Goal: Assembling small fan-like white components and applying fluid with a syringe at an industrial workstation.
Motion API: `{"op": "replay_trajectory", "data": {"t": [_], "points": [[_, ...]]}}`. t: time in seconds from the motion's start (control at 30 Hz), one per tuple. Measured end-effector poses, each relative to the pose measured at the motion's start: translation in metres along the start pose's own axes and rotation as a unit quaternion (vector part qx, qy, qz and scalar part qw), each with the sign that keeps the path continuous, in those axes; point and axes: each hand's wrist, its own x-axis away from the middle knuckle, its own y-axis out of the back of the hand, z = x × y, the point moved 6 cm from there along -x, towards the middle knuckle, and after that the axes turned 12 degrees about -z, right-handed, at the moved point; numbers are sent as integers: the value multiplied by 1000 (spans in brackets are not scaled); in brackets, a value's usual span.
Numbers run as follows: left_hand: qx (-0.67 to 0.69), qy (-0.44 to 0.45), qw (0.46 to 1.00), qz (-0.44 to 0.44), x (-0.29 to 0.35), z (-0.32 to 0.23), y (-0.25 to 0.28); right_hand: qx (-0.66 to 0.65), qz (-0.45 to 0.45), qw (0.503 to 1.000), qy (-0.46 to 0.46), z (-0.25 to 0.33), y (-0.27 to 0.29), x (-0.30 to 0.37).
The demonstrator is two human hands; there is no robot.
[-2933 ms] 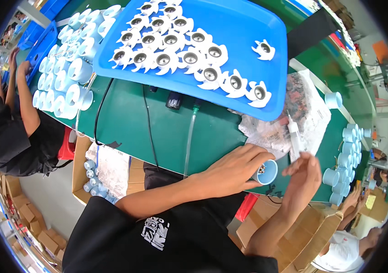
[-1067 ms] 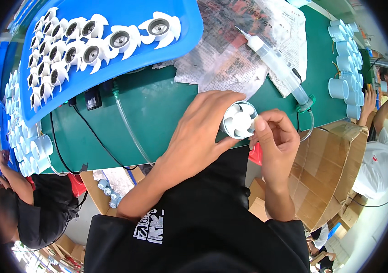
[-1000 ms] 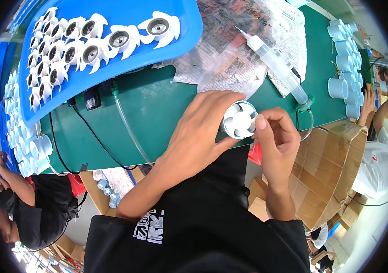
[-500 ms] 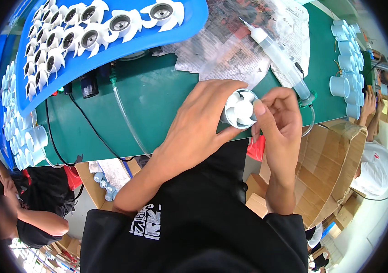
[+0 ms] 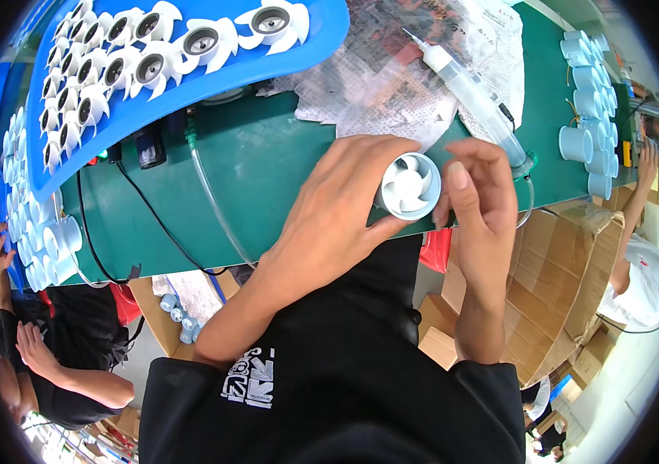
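My left hand (image 5: 333,201) is wrapped round a light blue round fan housing (image 5: 435,190), above the front edge of the green table. Inside its ring sits a white fan wheel (image 5: 407,185), hub and blades facing up. Just right of the rim, my right hand (image 5: 483,205) is apart from the housing, with its thumb raised, its fingers loosely bent and nothing seen in it. The far side of the housing is covered by my left palm.
A blue tray (image 5: 268,71) of white fan wheels stands at the back left. Crumpled paper (image 5: 329,104) and a large syringe (image 5: 472,97) lie beyond my hands. Light blue housings (image 5: 575,144) are stacked at both sides. A cardboard box (image 5: 550,286) stands right; co-workers are on both sides.
My right hand has drawn off the fan's rim to the right, and its thumb has lifted from the blades. The left hand keeps its hold in the same place.
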Motion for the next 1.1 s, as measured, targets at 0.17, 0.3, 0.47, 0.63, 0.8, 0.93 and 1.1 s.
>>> {"op": "replay_trajectory", "data": {"t": [0.17, 0.3, 0.47, 0.63, 0.8, 0.93, 1.1], "points": [[4, -3, 1000, 8, 1, 0, -2, 228, 62, 949, 210, 20, -3, 6], [5, -7, 1000, 13, -3, 1, -5, 387, 84, 862, 317, 35, -19, 5], [-21, 2, 1000, -21, -2, 1, 11, 157, -27, 903, 400, 60, -4, 14], [39, -93, 994, -41, 8, -1, -6, 202, -203, 916, 281, -3, 44, 1], [133, -91, 986, -50, 15, -10, 4, 127, -185, 943, 246, -27, 44, -4], [171, -74, 976, -115, 13, -35, 82, 248, -212, 919, 223, -9, 37, 1], [-155, -33, 889, -431, 15, -35, 280, 308, -183, 890, 282, -1, 24, 5]]}}
